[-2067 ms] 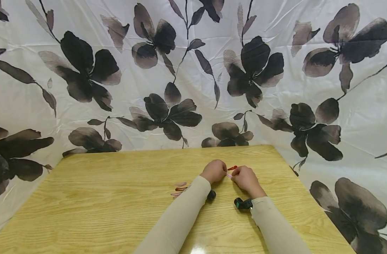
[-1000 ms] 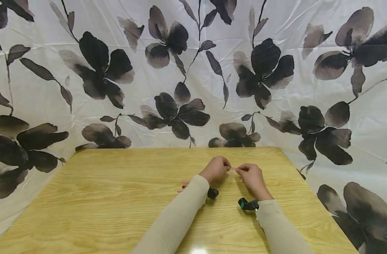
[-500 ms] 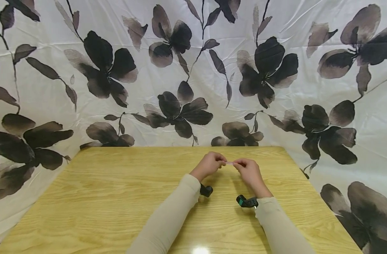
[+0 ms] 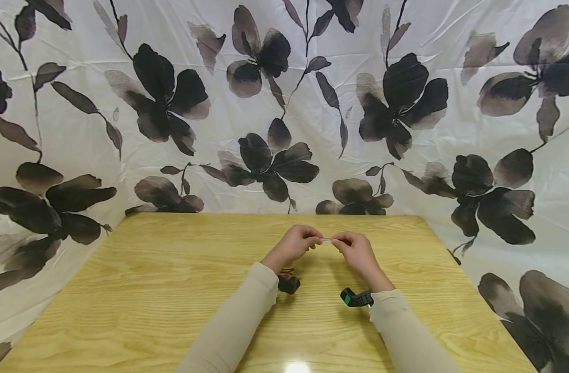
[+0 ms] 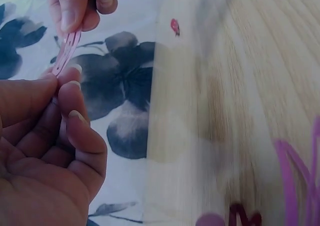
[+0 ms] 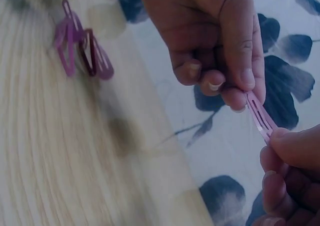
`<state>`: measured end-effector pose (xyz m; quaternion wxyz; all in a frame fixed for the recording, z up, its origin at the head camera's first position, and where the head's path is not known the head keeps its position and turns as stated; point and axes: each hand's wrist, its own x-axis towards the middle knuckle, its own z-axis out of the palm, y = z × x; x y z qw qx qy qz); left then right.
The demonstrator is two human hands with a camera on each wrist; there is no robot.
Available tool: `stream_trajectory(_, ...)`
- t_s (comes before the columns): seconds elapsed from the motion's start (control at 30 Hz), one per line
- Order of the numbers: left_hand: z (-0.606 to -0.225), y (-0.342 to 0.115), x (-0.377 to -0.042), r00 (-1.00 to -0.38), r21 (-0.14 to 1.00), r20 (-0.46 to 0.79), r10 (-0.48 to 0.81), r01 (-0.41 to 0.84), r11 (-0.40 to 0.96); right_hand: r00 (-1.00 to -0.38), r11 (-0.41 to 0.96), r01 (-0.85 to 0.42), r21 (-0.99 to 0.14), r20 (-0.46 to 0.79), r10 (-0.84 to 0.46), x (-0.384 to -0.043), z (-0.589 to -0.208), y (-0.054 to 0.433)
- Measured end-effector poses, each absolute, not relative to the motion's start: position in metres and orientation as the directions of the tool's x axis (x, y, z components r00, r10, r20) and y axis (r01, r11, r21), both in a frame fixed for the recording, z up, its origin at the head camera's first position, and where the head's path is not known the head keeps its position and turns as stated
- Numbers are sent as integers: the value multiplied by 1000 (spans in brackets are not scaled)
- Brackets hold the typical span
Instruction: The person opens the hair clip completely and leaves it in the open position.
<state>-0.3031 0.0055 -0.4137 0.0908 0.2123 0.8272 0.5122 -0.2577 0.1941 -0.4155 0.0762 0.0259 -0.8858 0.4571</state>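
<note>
A pink snap hair clip (image 4: 326, 240) is held above the far part of the table, stretched between both hands. My left hand (image 4: 297, 243) pinches one end with thumb and fingertips. The other end is pinched by my right hand (image 4: 357, 252). Close up in the left wrist view, the slotted pink clip (image 5: 67, 53) spans from the left fingertips to those of the right hand (image 5: 82, 5). In the right wrist view, the clip (image 6: 260, 117) appears closed flat, though this is hard to tell.
Several pink and dark red hair clips (image 6: 67, 40) lie grouped on the wooden table (image 4: 182, 290), partly behind the left wrist in the head view. A red clip (image 5: 175, 26) lies apart. Black wrist cameras (image 4: 289, 284) sit on both wrists. A floral cloth (image 4: 266, 103) hangs behind.
Both hands have lifted the pink clip from beside the red clip and shifted left with it. The grouped clips have become mostly hidden by the left wrist. The head view has turned slightly.
</note>
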Motion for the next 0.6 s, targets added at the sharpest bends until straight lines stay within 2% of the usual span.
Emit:
stream_trajectory(0.4, -418, -28, -290, -880, 913, 57, 472, 238, 332, -989, 556, -136, -820, 146, -27, -254, -417, 169)
stream_trajectory(0.6, -422, -41, -284, -895, 929, 44, 444, 200, 312, -986, 543, -160, -825, 155, -54, -253, -418, 158)
